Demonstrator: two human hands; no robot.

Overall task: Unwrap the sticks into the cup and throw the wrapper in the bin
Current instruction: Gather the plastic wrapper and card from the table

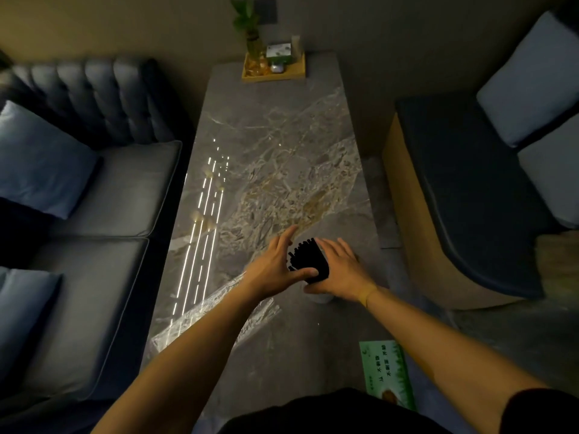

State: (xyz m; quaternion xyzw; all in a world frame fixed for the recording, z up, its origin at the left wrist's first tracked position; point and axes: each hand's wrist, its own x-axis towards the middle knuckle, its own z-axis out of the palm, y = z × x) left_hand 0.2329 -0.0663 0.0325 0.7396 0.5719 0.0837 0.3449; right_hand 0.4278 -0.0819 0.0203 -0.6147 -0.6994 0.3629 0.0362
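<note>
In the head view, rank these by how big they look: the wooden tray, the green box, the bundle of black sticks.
1. green box, though it lies nearest the camera, so its lead is unsure.
2. wooden tray and bundle of black sticks look about alike; I won't rank them.

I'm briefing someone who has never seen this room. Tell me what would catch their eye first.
First, the two bare hands near the middle of the marble table: the left hand and right hand cupped around a bundle of black sticks standing on end. Next, the clear crinkled wrapper lying under the left forearm, beside bright streaks of reflected light. At the table's far end sits a wooden tray holding a green plant.
</note>
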